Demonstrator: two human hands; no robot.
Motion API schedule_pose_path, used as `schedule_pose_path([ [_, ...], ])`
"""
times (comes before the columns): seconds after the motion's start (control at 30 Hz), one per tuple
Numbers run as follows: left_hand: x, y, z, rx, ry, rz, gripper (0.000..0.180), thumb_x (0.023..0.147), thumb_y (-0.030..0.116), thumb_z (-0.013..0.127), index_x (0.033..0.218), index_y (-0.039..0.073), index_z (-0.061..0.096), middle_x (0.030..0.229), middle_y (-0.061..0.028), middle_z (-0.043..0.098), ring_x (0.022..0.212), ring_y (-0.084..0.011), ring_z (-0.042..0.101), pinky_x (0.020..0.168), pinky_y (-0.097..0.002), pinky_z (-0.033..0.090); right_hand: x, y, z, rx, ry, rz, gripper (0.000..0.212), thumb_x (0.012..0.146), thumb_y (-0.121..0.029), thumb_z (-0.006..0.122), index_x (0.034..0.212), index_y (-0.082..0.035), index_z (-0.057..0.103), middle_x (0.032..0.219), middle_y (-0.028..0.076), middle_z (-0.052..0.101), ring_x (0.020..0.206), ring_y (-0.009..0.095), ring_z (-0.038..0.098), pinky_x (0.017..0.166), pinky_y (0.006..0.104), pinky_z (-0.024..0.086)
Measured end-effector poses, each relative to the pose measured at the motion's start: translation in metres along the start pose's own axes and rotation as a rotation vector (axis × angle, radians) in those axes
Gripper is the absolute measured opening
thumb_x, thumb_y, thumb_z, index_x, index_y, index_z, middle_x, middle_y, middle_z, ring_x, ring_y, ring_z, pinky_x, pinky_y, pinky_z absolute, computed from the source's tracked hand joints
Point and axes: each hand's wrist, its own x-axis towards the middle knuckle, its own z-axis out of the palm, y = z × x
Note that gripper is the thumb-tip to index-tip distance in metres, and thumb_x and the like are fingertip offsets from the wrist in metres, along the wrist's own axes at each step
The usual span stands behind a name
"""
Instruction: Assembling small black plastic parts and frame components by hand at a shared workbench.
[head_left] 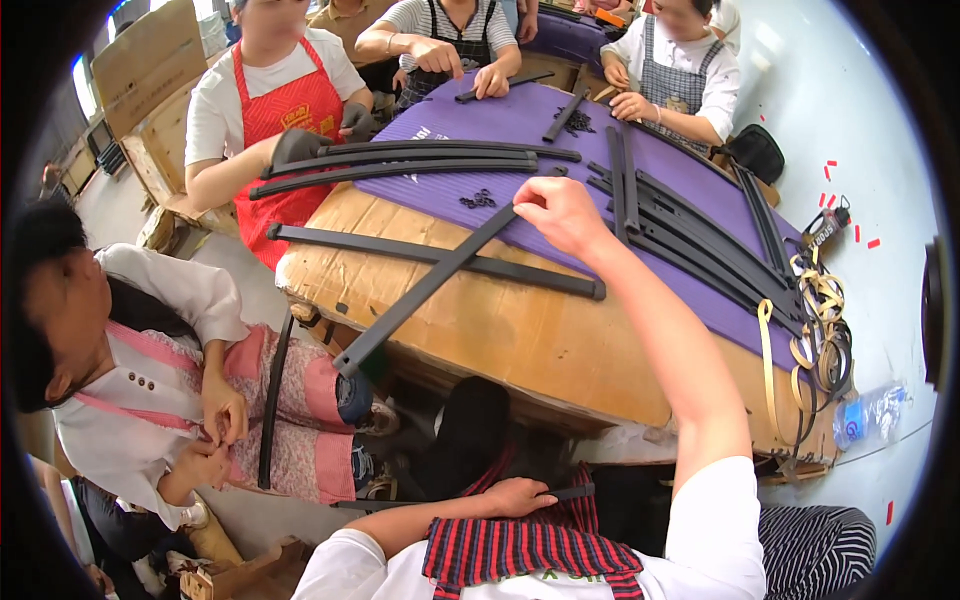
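Nearest, the left hand [517, 496] is closed over a dark bar [470, 499] laid across the lap, apparently to steady it. Farther out, the right hand [562, 212] is pinched on the upper end of a long black strip [430, 288], matte, flat and straight, slanting down over the edge of the cardboard-covered surface [540, 340], crossing another strip [380, 248].
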Motion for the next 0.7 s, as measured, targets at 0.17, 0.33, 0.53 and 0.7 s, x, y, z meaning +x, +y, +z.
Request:
schedule_pose_path([
  [0.17,0.008,-0.008,-0.015,-0.080,0.010,-0.025,0.046,0.085,0.045,0.041,0.095,0.003,0.057,0.090,-0.0214,0.058,0.089,-0.0373,0.054,0.077,-0.0435,0.042,0.052,0.016,0.034,-0.196,-0.168,0.225,0.019,0.062,-0.024,0.070,0.070,-0.008,0.064,0.072,0.011,0.062,0.073,0.026,0.060,0.066,0.0353,0.047],
  [0.33,0.005,-0.005,-0.030,-0.157,-0.058,-0.104,0.046,0.085,0.045,0.041,0.097,0.004,0.057,0.092,-0.0213,0.058,0.091,-0.0374,0.054,0.078,-0.0431,0.042,0.068,0.010,0.040,-0.253,-0.251,0.236,0.013,0.063,-0.020,0.066,0.070,-0.010,0.065,0.074,0.011,0.063,0.074,0.026,0.060,0.067,0.0350,0.048],
  [0.53,0.001,-0.001,-0.024,-0.156,-0.059,-0.080,0.044,0.085,0.044,0.043,0.098,0.004,0.057,0.092,-0.0207,0.058,0.090,-0.0374,0.054,0.076,-0.0427,0.043,0.048,0.010,0.035,-0.258,0.004,0.151,0.011,0.066,-0.015,0.057,0.068,-0.006,0.064,0.071,0.012,0.062,0.067,0.027,0.060,0.062,0.0348,0.048],
  [0.7,-0.006,-0.014,-0.001,-0.197,0.224,0.106,0.040,0.085,0.042,0.046,0.106,0.008,0.054,0.077,-0.0155,0.059,0.066,-0.0231,0.059,0.064,-0.0346,0.047,-0.026,-0.050,-0.016,0.530,0.068,0.060,0.012,0.078,-0.008,0.059,0.082,0.003,0.061,0.072,0.003,0.060,0.063,0.007,0.052,0.057,0.0195,0.042],
])
